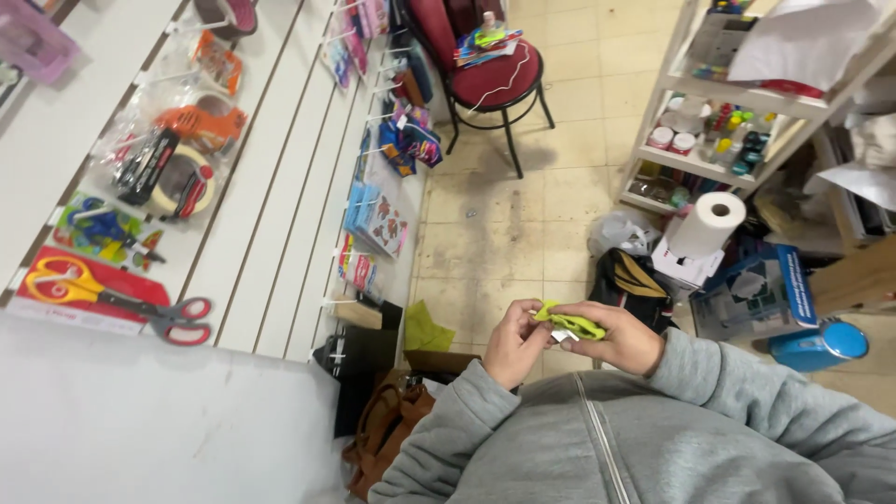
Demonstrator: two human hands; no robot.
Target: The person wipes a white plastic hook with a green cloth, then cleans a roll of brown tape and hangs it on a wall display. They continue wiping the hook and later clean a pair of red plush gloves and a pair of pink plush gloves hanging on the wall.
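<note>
Both my hands meet in front of my chest, in grey sweatshirt sleeves. My left hand [511, 343] pinches one end of a small lime-green item [569, 323], soft and crumpled, with a bit of white showing under it. My right hand [623, 338] grips the other end of the same green item, fingers curled over it. The item hangs above the tiled floor [504, 233].
A white slat wall [271, 215] at left carries hanging packs: scissors [112, 297], tape dispensers [177, 177], toys. A red chair [490, 79] stands ahead. At right are a shelf unit [709, 140], a paper towel roll [709, 222], bags and a blue box. A brown bag [387, 429] lies near my feet.
</note>
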